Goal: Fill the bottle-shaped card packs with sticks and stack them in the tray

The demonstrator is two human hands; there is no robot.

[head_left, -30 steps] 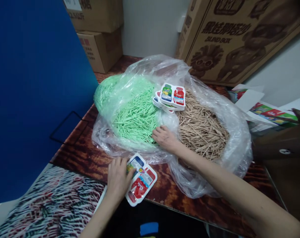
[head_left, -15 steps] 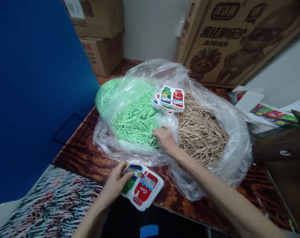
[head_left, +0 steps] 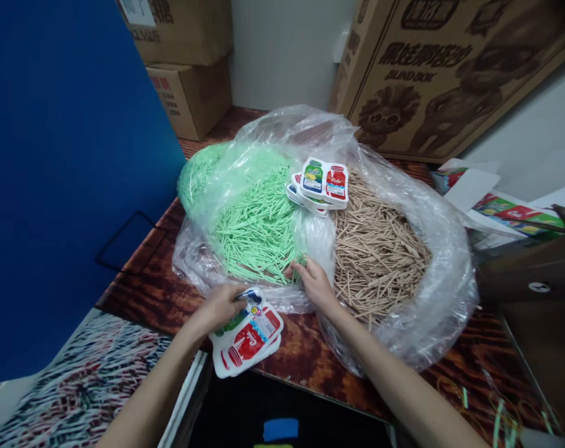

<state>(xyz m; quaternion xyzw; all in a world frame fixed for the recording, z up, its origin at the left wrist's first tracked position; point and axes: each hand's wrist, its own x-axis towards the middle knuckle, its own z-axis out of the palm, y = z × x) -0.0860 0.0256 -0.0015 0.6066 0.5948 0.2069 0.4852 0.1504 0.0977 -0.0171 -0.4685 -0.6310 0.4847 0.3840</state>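
Observation:
My left hand [head_left: 221,308] grips a small stack of white bottle-shaped cards [head_left: 252,342] printed with red cola and green bottles, just over the table's front edge. Pinched in my right hand [head_left: 315,283] are what look like a few green sticks [head_left: 300,260], at the near edge of a heap of light green sticks [head_left: 259,224]. That heap lies in a clear plastic bag [head_left: 198,264]. Brown sticks [head_left: 380,261] fill another clear bag to its right. Between the heaps, toward the back, rests another stack of the printed cards [head_left: 324,180].
Cardboard boxes [head_left: 189,99] are stacked at the back left, and a large printed carton [head_left: 404,87] leans at the back right. A blue panel [head_left: 72,186] borders the left. Printed packaging [head_left: 516,211] sits in a box at right. Rubber bands [head_left: 450,392] lie front right.
My left hand has moved left and slightly up with the cards, which now fan apart a little. My right hand has drawn slightly nearer, with green sticks now showing in its fingers.

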